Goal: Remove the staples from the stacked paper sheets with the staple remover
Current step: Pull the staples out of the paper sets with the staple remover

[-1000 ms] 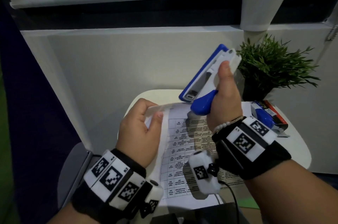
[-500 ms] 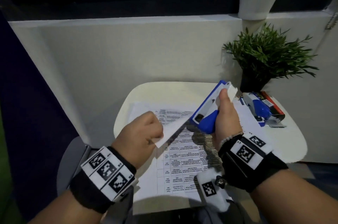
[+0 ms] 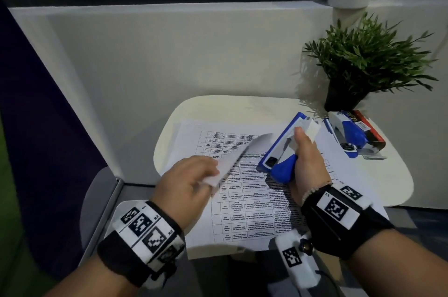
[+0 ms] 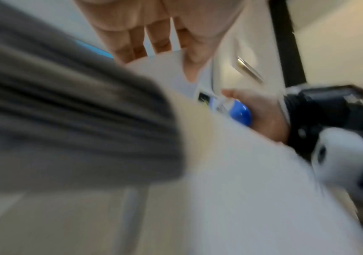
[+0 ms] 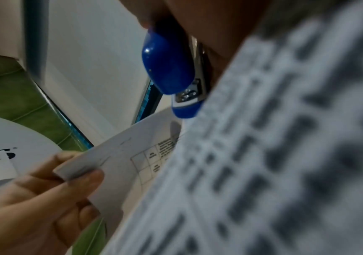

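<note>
This looks like an office corner. A small white table (image 3: pixel 218 107) against a white partition (image 3: pixel 169 54) carries printed sheets (image 3: pixel 242 211), a stapler (image 3: pixel 349 134) and a potted plant (image 3: pixel 363 61).

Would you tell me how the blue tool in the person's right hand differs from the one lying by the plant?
The staple remover is gripped by the right hand, tilted over the sheets; the other tool lies untouched, partly on a red-black box. Both are blue and white.
</note>
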`<state>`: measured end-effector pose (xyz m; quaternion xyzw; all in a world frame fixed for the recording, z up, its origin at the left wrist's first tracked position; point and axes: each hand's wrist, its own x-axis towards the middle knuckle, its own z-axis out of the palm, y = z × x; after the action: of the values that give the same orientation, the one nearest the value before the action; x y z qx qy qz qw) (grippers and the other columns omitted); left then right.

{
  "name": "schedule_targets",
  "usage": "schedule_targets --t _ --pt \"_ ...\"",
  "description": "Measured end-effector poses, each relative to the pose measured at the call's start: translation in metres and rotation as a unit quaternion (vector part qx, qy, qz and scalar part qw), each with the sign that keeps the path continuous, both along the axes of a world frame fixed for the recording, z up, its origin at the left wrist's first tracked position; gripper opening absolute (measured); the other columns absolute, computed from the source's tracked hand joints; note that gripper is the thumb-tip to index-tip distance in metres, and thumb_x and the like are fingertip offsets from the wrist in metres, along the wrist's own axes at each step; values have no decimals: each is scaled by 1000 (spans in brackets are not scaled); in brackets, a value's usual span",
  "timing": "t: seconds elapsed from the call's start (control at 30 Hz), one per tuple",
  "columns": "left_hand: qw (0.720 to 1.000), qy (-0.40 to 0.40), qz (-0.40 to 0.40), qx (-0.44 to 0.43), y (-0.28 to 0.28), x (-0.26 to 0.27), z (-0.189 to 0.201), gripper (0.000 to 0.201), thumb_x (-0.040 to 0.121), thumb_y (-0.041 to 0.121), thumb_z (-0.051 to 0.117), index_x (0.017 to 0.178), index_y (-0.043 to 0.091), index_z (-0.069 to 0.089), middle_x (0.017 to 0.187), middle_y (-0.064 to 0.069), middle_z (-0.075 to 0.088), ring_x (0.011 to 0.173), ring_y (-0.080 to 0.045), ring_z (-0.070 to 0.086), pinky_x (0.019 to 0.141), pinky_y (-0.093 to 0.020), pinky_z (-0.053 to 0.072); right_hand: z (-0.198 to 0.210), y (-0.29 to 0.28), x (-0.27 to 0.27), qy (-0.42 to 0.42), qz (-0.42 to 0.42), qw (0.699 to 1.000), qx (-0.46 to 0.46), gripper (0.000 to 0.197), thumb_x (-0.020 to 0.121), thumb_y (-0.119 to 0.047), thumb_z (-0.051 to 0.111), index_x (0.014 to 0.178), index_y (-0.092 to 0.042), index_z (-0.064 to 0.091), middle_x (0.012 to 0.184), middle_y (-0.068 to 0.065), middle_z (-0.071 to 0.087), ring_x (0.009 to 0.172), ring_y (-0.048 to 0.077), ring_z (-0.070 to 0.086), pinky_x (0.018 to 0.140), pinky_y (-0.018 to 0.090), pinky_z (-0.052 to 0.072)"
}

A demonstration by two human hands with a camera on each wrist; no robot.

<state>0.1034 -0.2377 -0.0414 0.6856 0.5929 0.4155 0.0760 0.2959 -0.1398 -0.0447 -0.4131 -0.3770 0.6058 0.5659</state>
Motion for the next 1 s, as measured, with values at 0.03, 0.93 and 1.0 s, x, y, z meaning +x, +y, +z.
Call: schedule_targets --t 0.03,0.93,1.0 --pt "996 -75 51 -4 1 3 3 17 82 17 60 79 33 61 85 24 65 83 1 59 70 -14 48 4 2 1 -14 -5 1000 18 22 77 -40 64 88 -22 57 78 -2 64 77 23 62 84 50 51" --pt "974 -195 98 60 10 45 40 6 83 32 50 82 38 47 80 17 61 76 -2 59 67 -24 49 82 -6 -52 -164 10 967 197 37 79 -58 36 77 -27 55 65 -11 59 62 3 59 63 25 48" --pt "974 -191 99 66 9 45 40 8 83 31 50 82 38 46 79 17 61 76 -2 58 65 -20 48 82 -6 -53 -169 7 964 203 35 80 -58 36 75 -28 54 64 -11 59 62 4 59 64 27 49"
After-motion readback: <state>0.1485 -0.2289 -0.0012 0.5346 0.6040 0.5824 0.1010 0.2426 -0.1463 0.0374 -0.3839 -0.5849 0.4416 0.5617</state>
